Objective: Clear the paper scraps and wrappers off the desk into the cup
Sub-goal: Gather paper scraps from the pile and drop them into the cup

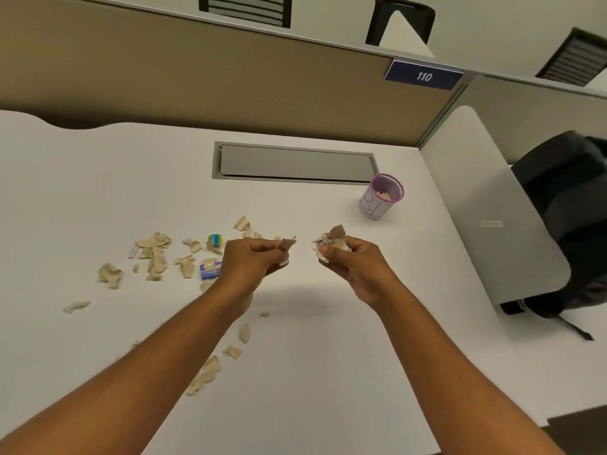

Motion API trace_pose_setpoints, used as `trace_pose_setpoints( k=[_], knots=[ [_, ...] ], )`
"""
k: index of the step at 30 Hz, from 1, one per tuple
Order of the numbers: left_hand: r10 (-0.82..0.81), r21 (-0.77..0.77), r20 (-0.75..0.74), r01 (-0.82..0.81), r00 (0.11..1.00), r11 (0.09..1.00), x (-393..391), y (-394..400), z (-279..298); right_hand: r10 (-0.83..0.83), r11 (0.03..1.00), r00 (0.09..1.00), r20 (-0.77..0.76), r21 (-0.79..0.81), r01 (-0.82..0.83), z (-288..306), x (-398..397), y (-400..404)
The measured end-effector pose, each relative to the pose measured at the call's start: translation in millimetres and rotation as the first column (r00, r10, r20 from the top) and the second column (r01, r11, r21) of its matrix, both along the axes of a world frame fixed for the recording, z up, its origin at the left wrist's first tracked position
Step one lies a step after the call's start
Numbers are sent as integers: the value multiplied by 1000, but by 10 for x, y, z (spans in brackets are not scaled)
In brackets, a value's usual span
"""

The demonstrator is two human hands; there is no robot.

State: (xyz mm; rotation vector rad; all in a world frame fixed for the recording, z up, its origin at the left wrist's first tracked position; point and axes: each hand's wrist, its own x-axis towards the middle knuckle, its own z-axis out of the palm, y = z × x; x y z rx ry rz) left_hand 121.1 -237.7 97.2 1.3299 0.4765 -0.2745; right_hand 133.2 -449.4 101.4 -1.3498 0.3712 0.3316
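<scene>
A white paper cup [377, 205] with a pink rim stands at the back right of the white desk [328, 339], with a few scraps inside. Several tan paper scraps [154, 254] lie scattered at centre left, among them a blue and yellow wrapper [215, 239] and a blue wrapper [208, 272]. More scraps [210, 369] lie near my left forearm. My left hand [253, 261] pinches a brown paper scrap [287, 245] above the desk. My right hand [348, 261] is closed around a bunch of paper scraps [331, 243], left of and nearer than the cup.
A grey cable hatch [295, 164] is set into the desk behind the scraps. A tan partition [197, 80] with a "110" label [423, 75] runs along the back. A white divider [486, 205] bounds the right side, with a black backpack [571, 218] beyond it.
</scene>
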Motion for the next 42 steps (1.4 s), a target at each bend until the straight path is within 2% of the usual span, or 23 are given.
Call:
trace_pose_setpoints(
  k=[4, 8, 10, 12, 14, 17, 20, 24, 34, 39, 41, 42],
  knots=[
    [-7, -64, 32, 9, 999, 998, 291, -440, 122, -52, 999, 998, 27, -15, 52, 175, 331, -495],
    [-5, -65, 55, 8, 998, 998, 577, -866, 224, -105, 990, 991, 77, -87, 112, 299, 765, -999],
    [0, -65, 54, 3, 999, 998, 708, -1061, 267, -133, 972, 986, 103, -180, 150, 319, 1033, -1220],
    [7, -60, 42, -4, 999, 998, 825, -1234, 292, -119, 928, 984, 135, -336, 159, 302, 1300, -1394],
    [6, -50, 36, -4, 999, 999, 926, -1374, 293, -51, 815, 983, 179, -562, 144, 237, 1561, -1520],
    [-9, -19, 34, 10, 999, 1000, 1031, -1526, 262, 147, 543, 971, 186, -836, 78, 117, 1891, -1578],
    [-12, 3, 31, 12, 999, 1000, 1081, -1598, 211, 277, 369, 958, 78, -929, -31, 24, 2096, -1551],
    [-4, 34, 29, 3, 1000, 999, 1104, -1582, 155, 369, 214, 929, -29, -970, -116, -14, 2161, -1554],
    [0, 95, 28, -3, 1000, 995, 1110, -1572, 132, 391, 188, 920, 41, -982, -36, 82, 2159, -1605],
    [-42, 137, 40, 36, 998, 990, 1130, -1673, 144, 454, 81, 872, -183, -966, -245, 97, 2085, -1511],
    [-62, 172, 37, 55, 997, 984, 1155, -1714, 155, 466, 126, 878, -112, -974, -191, 98, 2009, -1618],
    [-70, 189, 38, 61, 997, 980, 1175, -1726, 163, 454, 190, 891, -2, -977, -99, 86, 1952, -1694]
  ],
)
